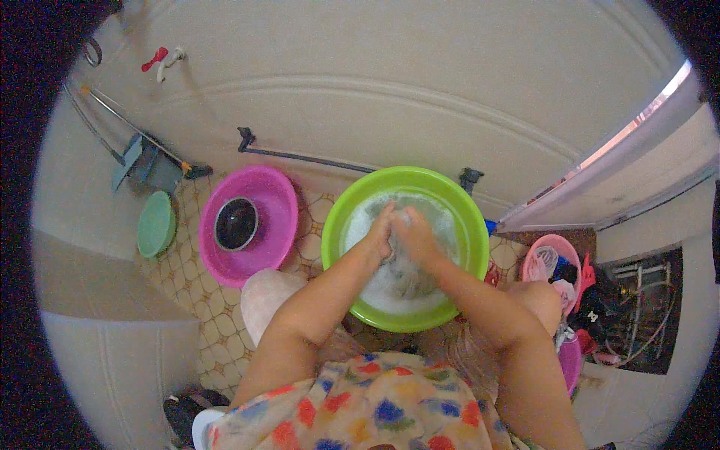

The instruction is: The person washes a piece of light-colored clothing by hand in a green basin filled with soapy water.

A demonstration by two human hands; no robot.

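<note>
A lime-green plastic basin of sudsy water stands on the floor between my knees. In it lies a greyish wet cloth, partly under the foam. My left hand and my right hand are close together over the middle of the basin, with part of the cloth gathered between them. Motion blurs my right fingers, and the hands hide much of what they grip. White foam rings the water.
Left of the basin sits a pink basin holding a dark round bowl. Beyond are a small green basin and a dustpan. A pink basket of clothes stands right. A dark pipe runs along the wall.
</note>
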